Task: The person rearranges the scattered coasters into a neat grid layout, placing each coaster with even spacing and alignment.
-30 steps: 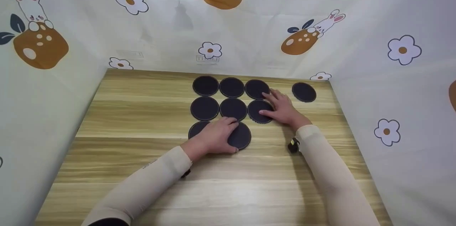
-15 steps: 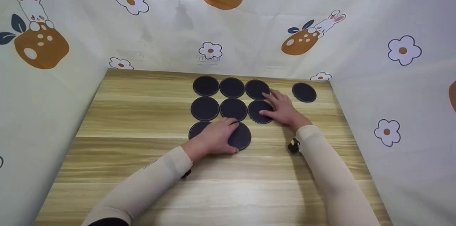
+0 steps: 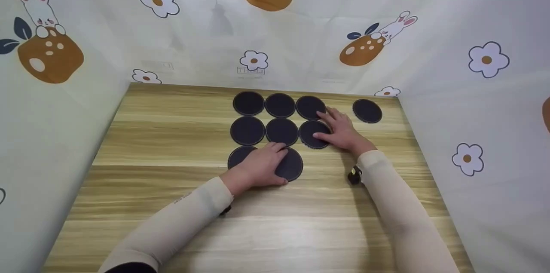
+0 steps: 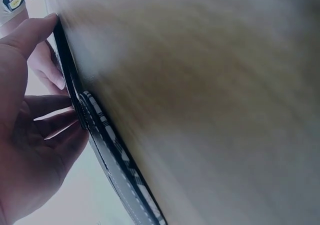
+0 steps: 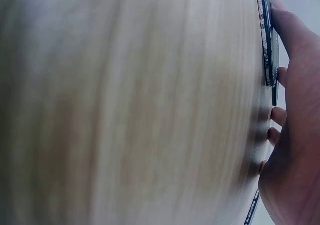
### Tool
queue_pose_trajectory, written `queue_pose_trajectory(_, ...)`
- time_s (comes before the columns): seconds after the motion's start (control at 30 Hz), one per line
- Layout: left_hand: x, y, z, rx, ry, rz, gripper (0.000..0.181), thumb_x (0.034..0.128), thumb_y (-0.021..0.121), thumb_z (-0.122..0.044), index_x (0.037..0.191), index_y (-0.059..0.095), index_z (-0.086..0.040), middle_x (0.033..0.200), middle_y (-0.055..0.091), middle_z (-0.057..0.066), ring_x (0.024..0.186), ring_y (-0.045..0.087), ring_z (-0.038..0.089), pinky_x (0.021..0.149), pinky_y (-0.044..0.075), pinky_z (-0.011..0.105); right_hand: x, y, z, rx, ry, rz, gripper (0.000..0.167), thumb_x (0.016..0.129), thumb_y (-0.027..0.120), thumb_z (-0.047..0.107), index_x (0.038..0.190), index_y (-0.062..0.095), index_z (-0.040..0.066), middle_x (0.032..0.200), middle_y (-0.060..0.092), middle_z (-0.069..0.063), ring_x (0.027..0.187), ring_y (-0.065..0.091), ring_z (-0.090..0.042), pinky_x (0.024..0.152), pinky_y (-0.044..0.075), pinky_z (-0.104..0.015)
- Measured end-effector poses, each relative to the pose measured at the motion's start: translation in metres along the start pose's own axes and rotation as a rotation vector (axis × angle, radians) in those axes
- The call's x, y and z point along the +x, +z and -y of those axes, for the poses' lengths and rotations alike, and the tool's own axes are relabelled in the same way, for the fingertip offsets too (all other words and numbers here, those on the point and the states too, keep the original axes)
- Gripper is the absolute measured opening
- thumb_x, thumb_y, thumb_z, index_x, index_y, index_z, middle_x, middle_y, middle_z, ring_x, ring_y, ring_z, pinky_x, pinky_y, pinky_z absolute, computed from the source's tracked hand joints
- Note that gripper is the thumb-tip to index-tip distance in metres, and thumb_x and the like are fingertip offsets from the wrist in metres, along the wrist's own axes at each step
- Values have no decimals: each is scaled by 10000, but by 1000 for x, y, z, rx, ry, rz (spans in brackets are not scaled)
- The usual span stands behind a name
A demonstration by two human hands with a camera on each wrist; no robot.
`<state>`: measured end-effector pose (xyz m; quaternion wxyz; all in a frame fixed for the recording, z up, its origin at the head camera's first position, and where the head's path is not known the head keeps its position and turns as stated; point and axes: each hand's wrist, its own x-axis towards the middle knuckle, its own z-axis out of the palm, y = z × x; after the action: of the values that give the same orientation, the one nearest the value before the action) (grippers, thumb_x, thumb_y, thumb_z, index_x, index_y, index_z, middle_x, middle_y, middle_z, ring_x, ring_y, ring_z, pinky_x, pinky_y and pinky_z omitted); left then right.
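Round black coasters with stitched rims lie flat in touching rows in the head view. My left hand (image 3: 258, 167) rests over the front row, partly hiding the left coaster (image 3: 238, 157) and spanning the right coaster (image 3: 293, 167). Its thumb lies at that coaster's near edge, the fingers toward the far edge. My right hand (image 3: 341, 131) rests at the right side of the middle row. Its thumb touches the right-end coaster (image 3: 310, 137), while a fingertip lies on the back-row coaster (image 3: 309, 106). The left wrist view shows a stitched coaster edge (image 4: 120, 160) below the fingers.
One separate coaster (image 3: 367, 111) lies at the back right, apart from the rows. The wooden table (image 3: 163, 135) is bordered by a printed cloth (image 3: 193, 49) at the back and both sides. Other coasters (image 3: 248, 103) fill the back and middle rows.
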<state>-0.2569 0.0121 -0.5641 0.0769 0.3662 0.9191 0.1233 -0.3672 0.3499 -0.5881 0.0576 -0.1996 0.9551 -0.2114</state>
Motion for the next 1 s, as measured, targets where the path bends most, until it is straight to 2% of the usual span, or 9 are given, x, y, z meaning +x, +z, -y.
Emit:
queue_pose_trajectory(0.8, -2, 0, -1, -8, -4, 10, 938, 930, 848, -577, 1602, 540, 1, 1693, 455, 169, 1551, 449, 340, 1179, 508, 483, 1, 0, 0, -7, 9, 7, 900, 1003, 737, 598, 1732, 400, 191, 1805, 211, -241, 1679, 123, -457, 1319, 31, -699)
queue_pose_trajectory(1.0, -2, -2, 2, -34, -6, 7, 916, 936, 846, -582, 1596, 555, -17, 1699, 448, 173, 1563, 440, 342, 1186, 500, 490, 1, 1, -2, -14, -4, -2, 893, 1008, 736, 583, 1731, 399, 181, 1799, 219, -257, 1679, 122, -464, 1320, 34, -701)
